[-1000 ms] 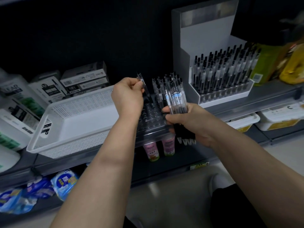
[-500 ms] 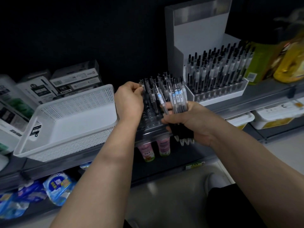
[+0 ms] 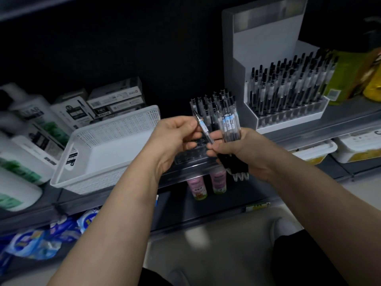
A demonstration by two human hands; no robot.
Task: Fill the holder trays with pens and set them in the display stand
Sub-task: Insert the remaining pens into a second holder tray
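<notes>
My right hand [image 3: 245, 150] grips a bundle of clear black-tipped pens [image 3: 229, 129], tips pointing down. My left hand [image 3: 175, 139] pinches a single pen [image 3: 204, 127] that slants out of that bundle. Under and behind both hands a clear holder tray [image 3: 191, 156] rests on the shelf edge, with several pens [image 3: 208, 105] standing in its far rows. To the right, the white display stand [image 3: 266, 48] holds a tray [image 3: 288, 118] packed with upright pens.
A white perforated basket [image 3: 107, 145] sits left of the tray on the grey shelf [image 3: 340, 118]. Boxes [image 3: 115, 98] and white bottles [image 3: 24, 145] stand further left, yellow-green packs [image 3: 354, 73] at the right. Tubes [image 3: 206, 184] and packets fill the lower shelf.
My left hand left the tray's far rows and came to the bundle, taking hold of one pen. The view shifted slightly right.
</notes>
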